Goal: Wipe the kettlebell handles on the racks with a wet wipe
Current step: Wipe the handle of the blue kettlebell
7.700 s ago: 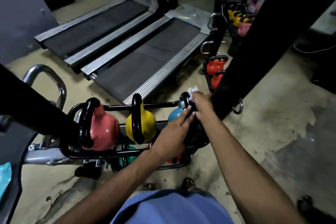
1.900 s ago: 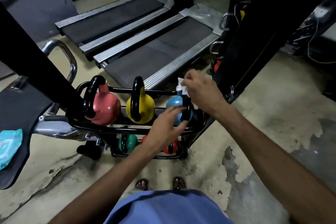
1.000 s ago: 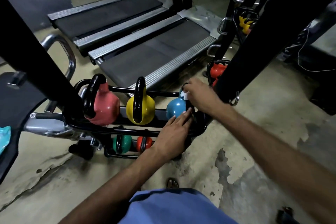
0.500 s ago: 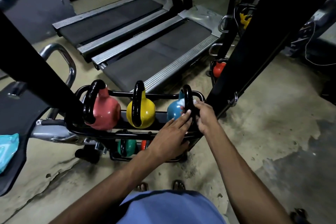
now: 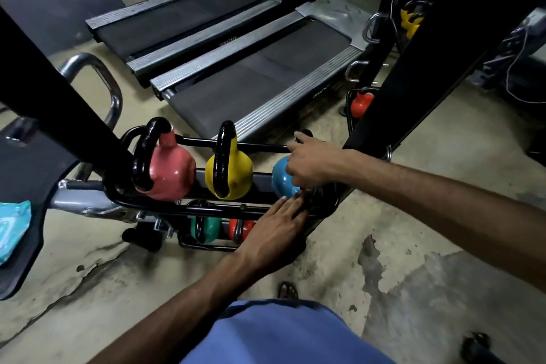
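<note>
A black two-tier rack [image 5: 165, 207] holds a pink kettlebell [image 5: 172, 171], a yellow kettlebell [image 5: 236, 171] and a blue kettlebell [image 5: 280, 180] on top, all with black handles. My right hand [image 5: 313, 162] curls over the blue kettlebell's handle, hiding most of it and the wet wipe inside the grip. My left hand [image 5: 277, 224] lies with straight fingers against the blue kettlebell's base and the front rail. A small green kettlebell [image 5: 206, 229] and a small red kettlebell [image 5: 239, 229] sit on the lower tier.
Two treadmills [image 5: 251, 77] lie behind the rack. A thick black post [image 5: 413, 91] rises right of it, with a second rack holding a red kettlebell [image 5: 360, 103] and yellow kettlebells [image 5: 410, 21] beyond. A slanted black bar [image 5: 59, 91] crosses the left. A teal wipe pack [image 5: 11, 224] lies on a bench.
My right hand has moved from the lower near side of the blue kettlebell's handle up to its top. My left hand has slid slightly lower along the front rail.
</note>
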The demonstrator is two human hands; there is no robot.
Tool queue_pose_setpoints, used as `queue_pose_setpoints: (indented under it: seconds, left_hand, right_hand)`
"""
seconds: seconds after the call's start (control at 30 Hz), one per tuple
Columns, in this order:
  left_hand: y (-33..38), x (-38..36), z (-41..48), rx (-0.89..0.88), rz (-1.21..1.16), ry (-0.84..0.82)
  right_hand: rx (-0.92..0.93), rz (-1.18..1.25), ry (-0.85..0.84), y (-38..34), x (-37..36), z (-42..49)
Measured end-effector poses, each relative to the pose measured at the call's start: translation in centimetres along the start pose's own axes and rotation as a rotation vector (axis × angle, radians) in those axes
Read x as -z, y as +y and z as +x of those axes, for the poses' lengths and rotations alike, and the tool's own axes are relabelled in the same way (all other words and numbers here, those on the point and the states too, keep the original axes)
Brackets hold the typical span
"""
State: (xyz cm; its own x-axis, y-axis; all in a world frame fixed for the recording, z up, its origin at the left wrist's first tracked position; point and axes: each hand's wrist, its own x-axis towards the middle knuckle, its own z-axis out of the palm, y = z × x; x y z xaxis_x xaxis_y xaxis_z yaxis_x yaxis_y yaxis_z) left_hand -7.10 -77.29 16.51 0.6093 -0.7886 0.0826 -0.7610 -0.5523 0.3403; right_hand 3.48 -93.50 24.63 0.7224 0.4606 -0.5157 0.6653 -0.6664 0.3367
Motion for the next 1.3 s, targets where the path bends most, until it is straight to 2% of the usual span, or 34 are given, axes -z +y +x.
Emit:
queue_pose_setpoints:
  seconds: [0.1,0.23,0.3,0.37,0.43,0.53,0.63,0.67,0.73,0.8,0.83,0.9,0.97,1.07,1.17,1.23,1.3]
  left_hand:
    - [-0.1,-0.2,0.0,0.004,-0.018,0.013]
    - [0.1,-0.2,0.1,0.019,-0.047,0.003]
    - [0.0,-0.3,0.1,0.021,-0.067,0.026]
    - [-0.1,-0.3,0.1,0.016,-0.067,0.042]
    - [-0.4,-0.4,0.3,0.019,-0.069,0.049]
    - [-0.6,-0.5,0.5,0.026,-0.086,0.052]
    - [-0.8,-0.6,0.4,0.026,-0.085,0.055]
    - [-0.8,-0.6,0.4,0.025,-0.082,0.055]
    - [-0.9,-0.6,0.4,0.022,-0.076,0.055]
    - [-0.8,-0.7,0.3,0.019,-0.073,0.062]
    - [-0.8,-0.8,0.3,0.021,-0.076,0.064]
    - [-0.7,-1.1,0.3,0.036,-0.077,0.074]
    - [-0.5,-1.3,0.5,0.051,-0.078,0.097]
    - [-0.3,-1.5,0.7,0.062,-0.085,0.102]
    - [0.0,-1.3,0.4,0.063,-0.064,0.105]
    - [0.0,-1.3,0.1,0.047,-0.031,0.106]
    - [0.1,-1.4,-0.1,0.047,-0.019,0.079]
  right_hand:
    - [-0.065,-0.030,0.167,1.4,0.5,0.1]
    - [-0.218,0.156,0.476,0.8,-2.9,-1.3]
    - [-0.359,0.435,0.707,-1.5,-5.5,-2.7]
    - [-0.541,0.837,0.911,-4.5,-6.9,-4.0]
    - [-0.756,1.210,1.031,-7.3,-7.4,-4.4]
    - [-0.911,1.841,0.995,-8.3,-7.8,-2.9]
    - [-0.843,2.582,0.798,-5.6,-8.2,-0.7]
    - [-0.805,2.751,0.717,-4.5,-8.0,-0.4]
    - [-0.767,2.894,0.593,-3.6,-7.6,-0.4]
    - [-0.733,2.864,0.549,-4.1,-7.5,-0.9]
    - [-0.729,2.779,0.587,-4.7,-7.7,-1.3]
    - [-0.799,2.376,0.756,-6.6,-8.3,-2.6]
    - [-0.834,1.834,0.949,-8.0,-8.5,-3.6]
    - [-0.751,1.212,1.099,-8.6,-8.5,-3.3]
    - [-0.507,0.687,1.023,-6.7,-9.1,-2.2]
    - [-0.343,0.408,0.862,-4.6,-8.7,-1.6]
    - [-0.205,0.238,0.643,-2.6,-7.4,-1.2]
